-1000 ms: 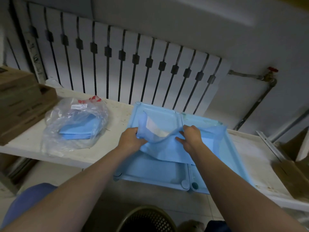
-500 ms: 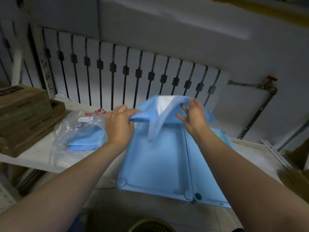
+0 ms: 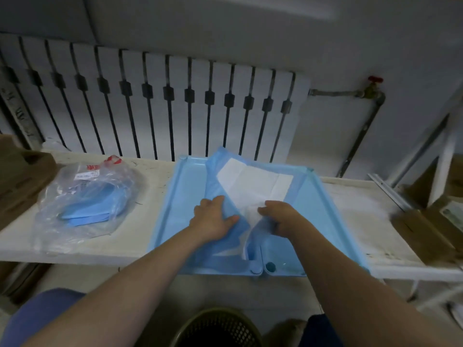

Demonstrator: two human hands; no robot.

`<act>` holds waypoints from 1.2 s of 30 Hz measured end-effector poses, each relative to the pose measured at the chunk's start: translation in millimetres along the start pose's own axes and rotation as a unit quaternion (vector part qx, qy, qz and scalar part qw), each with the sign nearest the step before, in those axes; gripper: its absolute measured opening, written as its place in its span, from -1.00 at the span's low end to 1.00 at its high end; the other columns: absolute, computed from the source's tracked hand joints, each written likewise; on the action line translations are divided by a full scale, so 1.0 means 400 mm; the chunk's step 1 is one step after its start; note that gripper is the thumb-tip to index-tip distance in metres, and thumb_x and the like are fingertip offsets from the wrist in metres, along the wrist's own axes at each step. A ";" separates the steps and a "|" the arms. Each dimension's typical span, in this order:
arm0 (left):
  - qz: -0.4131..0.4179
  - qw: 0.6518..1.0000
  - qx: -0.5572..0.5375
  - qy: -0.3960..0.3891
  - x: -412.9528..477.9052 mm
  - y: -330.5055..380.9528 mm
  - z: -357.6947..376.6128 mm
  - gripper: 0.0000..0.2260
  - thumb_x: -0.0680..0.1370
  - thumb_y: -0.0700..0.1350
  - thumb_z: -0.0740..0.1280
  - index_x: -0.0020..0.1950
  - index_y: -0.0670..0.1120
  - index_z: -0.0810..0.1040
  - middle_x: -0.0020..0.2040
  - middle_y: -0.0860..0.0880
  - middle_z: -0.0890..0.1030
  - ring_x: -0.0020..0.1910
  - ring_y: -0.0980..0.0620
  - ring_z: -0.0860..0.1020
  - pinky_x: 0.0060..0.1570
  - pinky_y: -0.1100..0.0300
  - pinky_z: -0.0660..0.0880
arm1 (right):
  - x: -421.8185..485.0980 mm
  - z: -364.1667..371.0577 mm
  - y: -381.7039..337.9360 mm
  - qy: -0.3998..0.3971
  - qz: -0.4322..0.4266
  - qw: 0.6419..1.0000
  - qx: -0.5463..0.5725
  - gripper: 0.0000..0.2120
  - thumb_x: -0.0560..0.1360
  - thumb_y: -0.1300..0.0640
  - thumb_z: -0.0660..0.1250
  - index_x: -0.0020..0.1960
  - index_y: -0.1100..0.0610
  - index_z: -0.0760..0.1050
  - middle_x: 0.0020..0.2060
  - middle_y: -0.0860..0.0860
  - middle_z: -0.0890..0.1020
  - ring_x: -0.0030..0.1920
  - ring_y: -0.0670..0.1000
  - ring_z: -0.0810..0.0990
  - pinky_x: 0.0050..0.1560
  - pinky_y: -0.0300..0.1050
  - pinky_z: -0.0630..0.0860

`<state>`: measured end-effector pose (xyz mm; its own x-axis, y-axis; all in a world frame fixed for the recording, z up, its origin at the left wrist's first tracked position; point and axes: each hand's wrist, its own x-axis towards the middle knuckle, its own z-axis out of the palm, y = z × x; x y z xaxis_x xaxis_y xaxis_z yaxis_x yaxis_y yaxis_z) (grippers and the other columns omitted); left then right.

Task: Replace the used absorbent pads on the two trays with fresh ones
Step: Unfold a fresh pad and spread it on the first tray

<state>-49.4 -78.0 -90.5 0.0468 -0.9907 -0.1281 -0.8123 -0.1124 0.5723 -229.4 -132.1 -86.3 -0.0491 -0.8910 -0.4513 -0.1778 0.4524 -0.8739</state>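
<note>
Two blue trays (image 3: 168,209) stand side by side on the bench (image 3: 350,211). A half-unfolded absorbent pad (image 3: 253,181), white face up, lies across both trays. The left hand (image 3: 213,219), fingers straight, presses its blue fold flat; the right hand (image 3: 280,216) pinches its white edge. A bag of pads (image 3: 85,201) lies left of the trays.

White shelf (image 3: 355,211) with two blue trays (image 3: 164,211), bagged pads (image 3: 85,201), cardboard boxes (image 3: 22,181).

The bottom edge is cutting off the dark woven basket (image 3: 218,326), and the left edge is cropping the brown cardboard boxes (image 3: 20,181).
</note>
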 end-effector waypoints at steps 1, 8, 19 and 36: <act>-0.040 0.998 -0.020 0.034 0.003 0.022 0.012 -0.32 0.49 0.28 0.25 0.51 0.03 0.11 0.42 -0.16 0.21 0.38 -0.23 0.26 0.33 -0.11 0.31 | 0.001 -0.001 0.008 -0.012 -0.009 0.999 -0.046 -0.61 0.51 0.33 0.31 0.34 0.25 0.40 0.11 0.16 0.50 -0.06 0.08 0.50 0.15 0.02 0.47; -0.164 0.979 -0.083 0.089 0.049 0.078 0.043 -0.22 0.49 -0.10 0.33 0.54 0.15 -0.09 0.47 -0.16 0.06 0.33 -0.23 0.30 0.27 -0.11 0.36 | 0.020 -0.075 -0.014 0.106 -0.127 0.956 -0.241 -0.50 0.47 0.33 0.24 0.41 0.18 0.35 0.36 0.15 0.41 0.35 0.13 0.40 0.38 -0.08 0.34; -0.191 0.976 0.107 -0.007 0.068 0.092 0.093 -0.67 0.51 -0.17 0.21 0.28 -0.16 0.42 0.26 -0.12 0.38 0.30 -0.17 0.33 0.23 0.05 0.36 | 0.046 -0.255 0.004 0.221 -0.112 0.860 -0.447 -0.68 0.51 0.29 0.17 0.26 0.25 0.36 0.28 0.14 0.35 0.17 0.20 0.49 0.03 -0.01 0.44; -0.163 0.977 0.132 0.035 0.052 0.076 0.112 -0.53 0.53 0.21 0.22 0.24 -0.12 0.48 0.22 -0.11 0.48 0.25 -0.14 0.40 0.15 0.03 0.39 | 0.041 -0.256 0.090 0.198 -0.106 0.836 -0.501 -0.61 0.53 0.26 0.12 0.36 0.23 0.27 0.32 0.24 0.28 0.21 0.30 0.45 0.19 0.10 0.42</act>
<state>-99.1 -98.7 -112.2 0.3607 -0.9094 -0.2070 -0.8687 -0.4084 0.2804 -337.2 -134.1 -106.5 -0.1990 -0.9793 -0.0376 -0.9474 0.2021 -0.2481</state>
